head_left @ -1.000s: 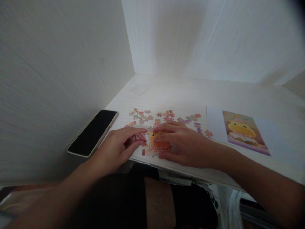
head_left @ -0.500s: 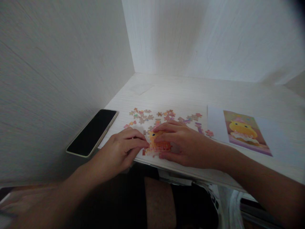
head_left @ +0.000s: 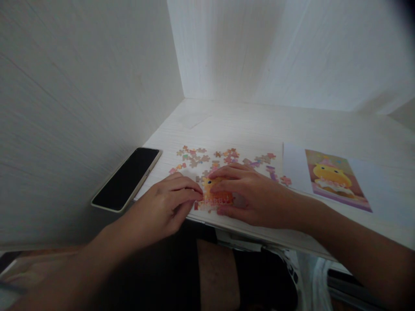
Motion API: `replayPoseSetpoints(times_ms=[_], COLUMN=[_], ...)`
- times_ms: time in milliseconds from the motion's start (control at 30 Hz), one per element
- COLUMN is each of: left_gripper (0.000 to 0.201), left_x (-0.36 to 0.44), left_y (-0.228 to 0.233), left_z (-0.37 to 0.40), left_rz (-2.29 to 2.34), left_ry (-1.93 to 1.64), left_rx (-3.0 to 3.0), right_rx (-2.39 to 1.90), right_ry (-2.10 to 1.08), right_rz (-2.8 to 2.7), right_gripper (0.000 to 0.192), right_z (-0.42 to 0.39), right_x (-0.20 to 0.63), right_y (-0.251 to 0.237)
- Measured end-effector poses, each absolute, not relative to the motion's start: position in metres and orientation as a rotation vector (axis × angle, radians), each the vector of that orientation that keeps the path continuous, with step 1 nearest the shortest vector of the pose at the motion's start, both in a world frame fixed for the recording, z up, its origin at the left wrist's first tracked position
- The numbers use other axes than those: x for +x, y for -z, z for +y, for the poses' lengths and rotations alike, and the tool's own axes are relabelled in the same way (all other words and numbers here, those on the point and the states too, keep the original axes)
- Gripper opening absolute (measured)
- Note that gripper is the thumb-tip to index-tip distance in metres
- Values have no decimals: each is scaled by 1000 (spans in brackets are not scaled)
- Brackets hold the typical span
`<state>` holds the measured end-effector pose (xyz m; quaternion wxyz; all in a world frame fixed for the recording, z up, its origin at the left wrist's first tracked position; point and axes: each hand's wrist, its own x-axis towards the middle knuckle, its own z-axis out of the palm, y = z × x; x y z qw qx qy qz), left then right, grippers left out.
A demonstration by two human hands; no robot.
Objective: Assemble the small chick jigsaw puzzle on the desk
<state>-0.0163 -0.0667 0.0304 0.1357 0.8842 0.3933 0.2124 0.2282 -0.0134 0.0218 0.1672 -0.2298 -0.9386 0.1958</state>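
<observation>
Left hand point(head_left: 164, 207) pinches at the joined puzzle patch point(head_left: 215, 198), 6 o'clock desk edge point(head_left: 259, 237) — right hand point(head_left: 249, 194) flat, pinning it. Risk: sideways push pops joints, pieces drop off.

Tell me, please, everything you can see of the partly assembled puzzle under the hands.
The partly assembled puzzle is a small flat patch of joined pieces, mostly orange and yellow with pink at its lower edge, apparently thin card. It lies flat near the front edge of the pale wooden desk. The right hand rests across its right side, fingers spread over it, while the left hand pinches at its left edge. Loose pieces lie scattered just behind it. Its printed detail is too blurred to read.
</observation>
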Motion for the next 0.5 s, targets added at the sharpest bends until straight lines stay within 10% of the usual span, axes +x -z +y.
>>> replayPoseSetpoints(times_ms=[500], left_gripper=[13], left_x=[-15], left_y=[-27], left_z=[-66], left_rz=[1223], left_ry=[-690], left_rx=[2352], right_rx=[-652], right_ry=[-562], right_rz=[-2667], right_gripper=[34], right_z=[-13], right_x=[228], right_y=[-22])
